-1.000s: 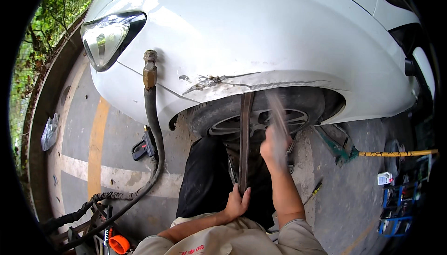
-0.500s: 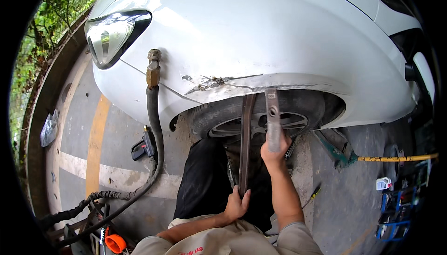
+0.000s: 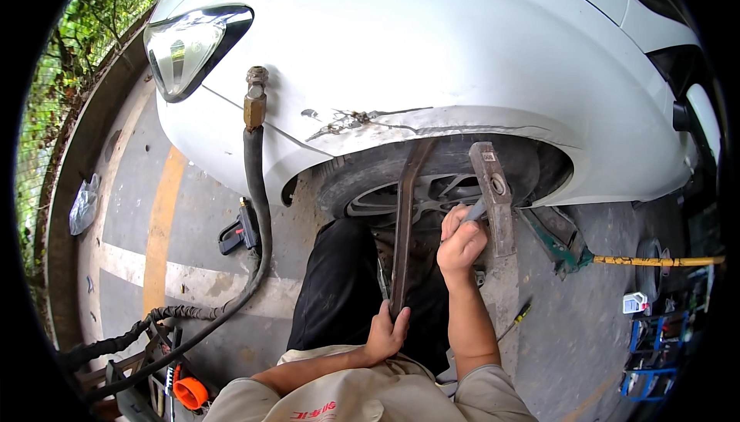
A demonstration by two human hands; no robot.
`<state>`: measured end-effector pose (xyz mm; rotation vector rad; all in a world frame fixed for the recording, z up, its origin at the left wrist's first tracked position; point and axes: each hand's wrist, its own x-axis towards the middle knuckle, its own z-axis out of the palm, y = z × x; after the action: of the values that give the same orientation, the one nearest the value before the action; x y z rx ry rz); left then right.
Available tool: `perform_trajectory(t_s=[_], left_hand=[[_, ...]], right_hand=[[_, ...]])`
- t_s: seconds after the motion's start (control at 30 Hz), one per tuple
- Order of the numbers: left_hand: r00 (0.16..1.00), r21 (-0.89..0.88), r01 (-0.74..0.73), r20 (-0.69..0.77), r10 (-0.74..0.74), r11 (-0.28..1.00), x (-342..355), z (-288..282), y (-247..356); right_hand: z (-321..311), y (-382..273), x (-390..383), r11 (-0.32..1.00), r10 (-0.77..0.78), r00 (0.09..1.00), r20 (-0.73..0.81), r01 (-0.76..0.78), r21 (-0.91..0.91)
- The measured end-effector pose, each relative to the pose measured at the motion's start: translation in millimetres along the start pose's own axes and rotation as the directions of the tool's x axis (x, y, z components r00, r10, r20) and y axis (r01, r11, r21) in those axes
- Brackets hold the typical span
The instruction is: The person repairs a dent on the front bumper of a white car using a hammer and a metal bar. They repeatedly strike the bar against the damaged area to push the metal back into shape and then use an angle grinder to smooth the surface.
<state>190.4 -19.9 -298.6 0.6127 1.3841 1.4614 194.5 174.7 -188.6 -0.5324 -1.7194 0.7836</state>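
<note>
My left hand is closed round the lower end of a long rusty metal bar. The bar's far end reaches up into the wheel arch, under the edge of the white fender. In my right hand is the handle of a hammer with a long, flat-sided head. That head hangs before the tyre, below the arch lip and apart from it. Above the arch, the fender has a scraped, torn dent with dark cracks running along it.
A thick dark hose with a brass fitting rises at left beside a heat-gun-like tool. A green jack with a yellow handle stands right of the wheel. A screwdriver, a blue tool rack and an orange cup-shaped piece lie around.
The hammer has swung right and down, away from the arch lip, and its head has turned. The bar's lower end has shifted slightly left with my left hand.
</note>
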Motion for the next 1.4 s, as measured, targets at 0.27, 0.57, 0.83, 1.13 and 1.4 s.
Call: perform_trajectory(t_s=[0.27,0.57,0.83,1.13,1.4], left_hand=[[1.000,0.052,-0.005,0.002,0.005,0.999,-0.6,0.0,10.0],[0.994,0.181,-0.103,-0.001,0.105,0.978,5.2,1.0,6.7],[0.997,0.189,-0.077,0.010,0.077,0.979,12.8,-1.9,-3.2],[0.996,0.197,-0.077,-0.034,0.085,0.977,12.1,2.7,-6.8],[0.995,0.191,-0.099,-0.010,0.102,0.977,12.3,3.7,-1.2]], right_hand=[[-14.5,16.9,-6.5,0.969,-0.156,0.987,0.048,0.163,-0.185],[-13.3,2.6,-4.2,0.983,-0.120,0.985,0.126,0.135,-0.123],[-12.1,-5.8,1.3,0.984,-0.141,0.987,0.076,0.148,-0.100],[1.5,0.1,13.5,0.926,-0.171,0.984,-0.041,0.147,-0.348],[-0.3,-2.3,19.0,0.885,-0.432,0.901,-0.046,0.413,-0.215]])
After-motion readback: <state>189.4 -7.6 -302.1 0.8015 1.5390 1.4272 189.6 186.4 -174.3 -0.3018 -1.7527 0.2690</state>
